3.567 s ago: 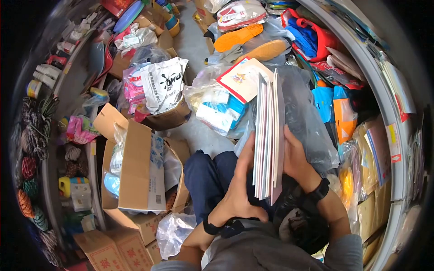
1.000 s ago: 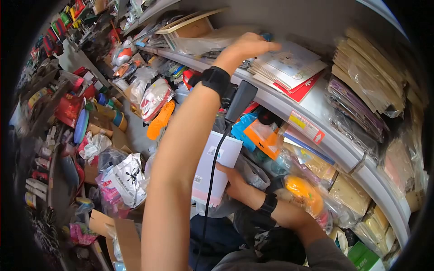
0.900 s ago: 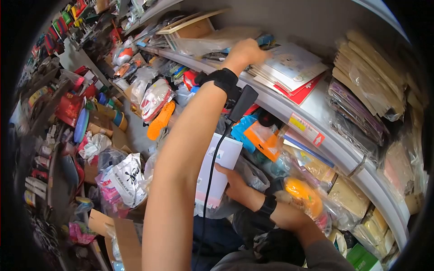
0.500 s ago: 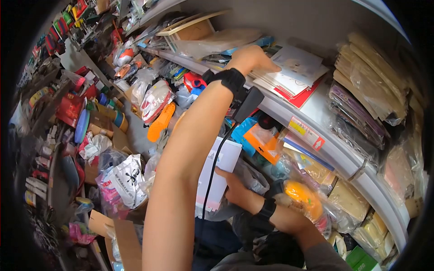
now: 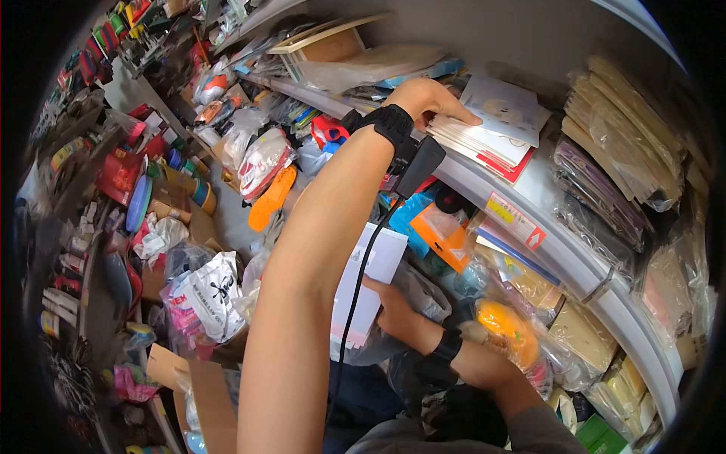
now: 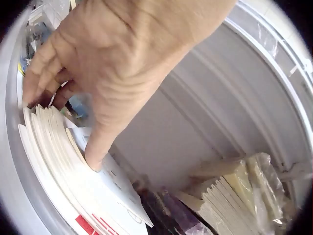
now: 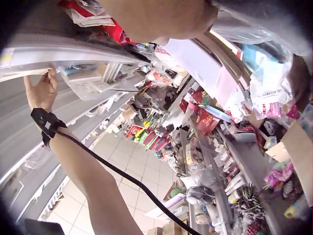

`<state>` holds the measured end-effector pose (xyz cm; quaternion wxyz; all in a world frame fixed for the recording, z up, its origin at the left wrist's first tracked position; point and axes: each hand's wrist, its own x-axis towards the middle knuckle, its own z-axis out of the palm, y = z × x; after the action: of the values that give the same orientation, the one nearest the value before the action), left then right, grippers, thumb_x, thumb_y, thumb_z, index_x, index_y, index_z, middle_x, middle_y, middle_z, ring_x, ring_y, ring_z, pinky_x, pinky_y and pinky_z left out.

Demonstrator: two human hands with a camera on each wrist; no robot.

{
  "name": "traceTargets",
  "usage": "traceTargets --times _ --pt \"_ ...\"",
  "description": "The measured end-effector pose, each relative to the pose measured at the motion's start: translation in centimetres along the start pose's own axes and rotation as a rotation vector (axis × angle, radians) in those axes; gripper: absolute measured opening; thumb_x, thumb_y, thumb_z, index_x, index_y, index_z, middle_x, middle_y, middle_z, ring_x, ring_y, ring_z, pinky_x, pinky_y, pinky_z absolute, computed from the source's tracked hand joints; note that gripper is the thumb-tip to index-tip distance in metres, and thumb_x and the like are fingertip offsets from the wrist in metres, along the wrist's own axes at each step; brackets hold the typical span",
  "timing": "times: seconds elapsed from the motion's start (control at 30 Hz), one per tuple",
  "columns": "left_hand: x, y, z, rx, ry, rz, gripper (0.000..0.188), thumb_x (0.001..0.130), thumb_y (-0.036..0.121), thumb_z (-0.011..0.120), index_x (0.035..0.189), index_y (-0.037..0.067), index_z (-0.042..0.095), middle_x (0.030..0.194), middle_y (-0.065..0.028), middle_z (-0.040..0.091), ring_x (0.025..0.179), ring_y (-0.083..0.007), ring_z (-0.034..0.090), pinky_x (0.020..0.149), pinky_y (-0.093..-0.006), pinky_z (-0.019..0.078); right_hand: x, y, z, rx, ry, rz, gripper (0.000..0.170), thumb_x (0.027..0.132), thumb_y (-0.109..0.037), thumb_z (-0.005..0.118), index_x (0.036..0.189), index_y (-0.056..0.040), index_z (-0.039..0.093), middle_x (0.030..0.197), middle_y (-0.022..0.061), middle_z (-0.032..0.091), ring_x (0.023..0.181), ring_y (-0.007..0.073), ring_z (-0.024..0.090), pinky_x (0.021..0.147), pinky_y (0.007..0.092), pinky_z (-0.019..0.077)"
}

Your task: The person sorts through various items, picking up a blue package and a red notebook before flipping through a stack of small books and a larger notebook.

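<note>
- The left hand [image 5: 431, 100], upper middle of the head view, grips a stack of booklets [image 5: 503, 125] on the shelf [image 5: 578, 266], thumb on the top cover, fingers bent over the edge.
- The right hand [image 5: 401, 314], near the centre, holds pale lilac booklets [image 5: 386, 261], thumb across the face; its other fingers are hidden.
- A black cable [image 5: 352, 306] passes in front of the lilac booklets.
- An orange package [image 5: 439, 233] lies just right of centre, below the shelf edge.
- Tan paper bundles [image 5: 620, 125] stand upper right.
</note>
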<state>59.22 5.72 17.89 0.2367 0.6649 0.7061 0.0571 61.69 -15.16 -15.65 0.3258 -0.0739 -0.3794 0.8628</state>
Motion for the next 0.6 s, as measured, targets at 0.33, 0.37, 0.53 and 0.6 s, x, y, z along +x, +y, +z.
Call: traceTargets --times 0.33,0.37,0.53,0.6 --pt "0.7 -1.4 1.0 -0.237 -0.098 -0.013 0.064 0.054 0.067 0.075 0.072 0.007 0.062 0.066 -0.0012 0.048 0.054 -0.0085 0.043 0.051 -0.0197 0.0356 0.2 0.5 -0.9 -0.510 -0.067 -0.248 0.042 0.083 0.012 0.046 0.124 0.0027 0.046 0.117 0.0157 0.057 0.111 0.0229 0.054 0.092 0.0330 0.0438" --pt "0.5 -1.2 0.9 -0.237 -0.099 -0.014 0.064 0.054 0.067 0.075 0.072 0.007 0.062 0.066 -0.0012 0.048 0.054 -0.0085 0.043 0.051 -0.0197 0.0356 0.5 1.5 -1.5 -0.270 -0.039 -0.088 0.039 0.085 0.008 0.047 0.124 0.0011 0.047 0.118 0.0143 0.057 0.112 0.0223 0.054 0.093 0.0331 0.0433" --pt "-1.1 -0.5 1.2 -0.332 -0.117 -0.028 0.048 0.059 0.049 0.081 0.078 0.009 0.062 0.069 0.0004 0.055 0.056 -0.0087 0.047 0.050 -0.0215 0.0363 -1.1 -6.3 5.2 -0.007 0.134 0.130 0.032 0.090 -0.011 0.051 0.122 -0.0042 0.049 0.117 0.0088 0.057 0.112 0.0206 0.054 0.094 0.0331 0.0431" --pt "-1.7 -0.5 1.6 -0.384 -0.094 0.023 0.049 0.061 0.051 0.079 0.078 0.009 0.063 0.071 0.0000 0.055 0.057 -0.0088 0.045 0.050 -0.0210 0.0335 -0.5 -6.6 5.6 0.305 0.272 0.318 0.032 0.090 -0.017 0.054 0.120 -0.0058 0.051 0.117 0.0078 0.057 0.110 0.0207 0.054 0.093 0.0332 0.0440"
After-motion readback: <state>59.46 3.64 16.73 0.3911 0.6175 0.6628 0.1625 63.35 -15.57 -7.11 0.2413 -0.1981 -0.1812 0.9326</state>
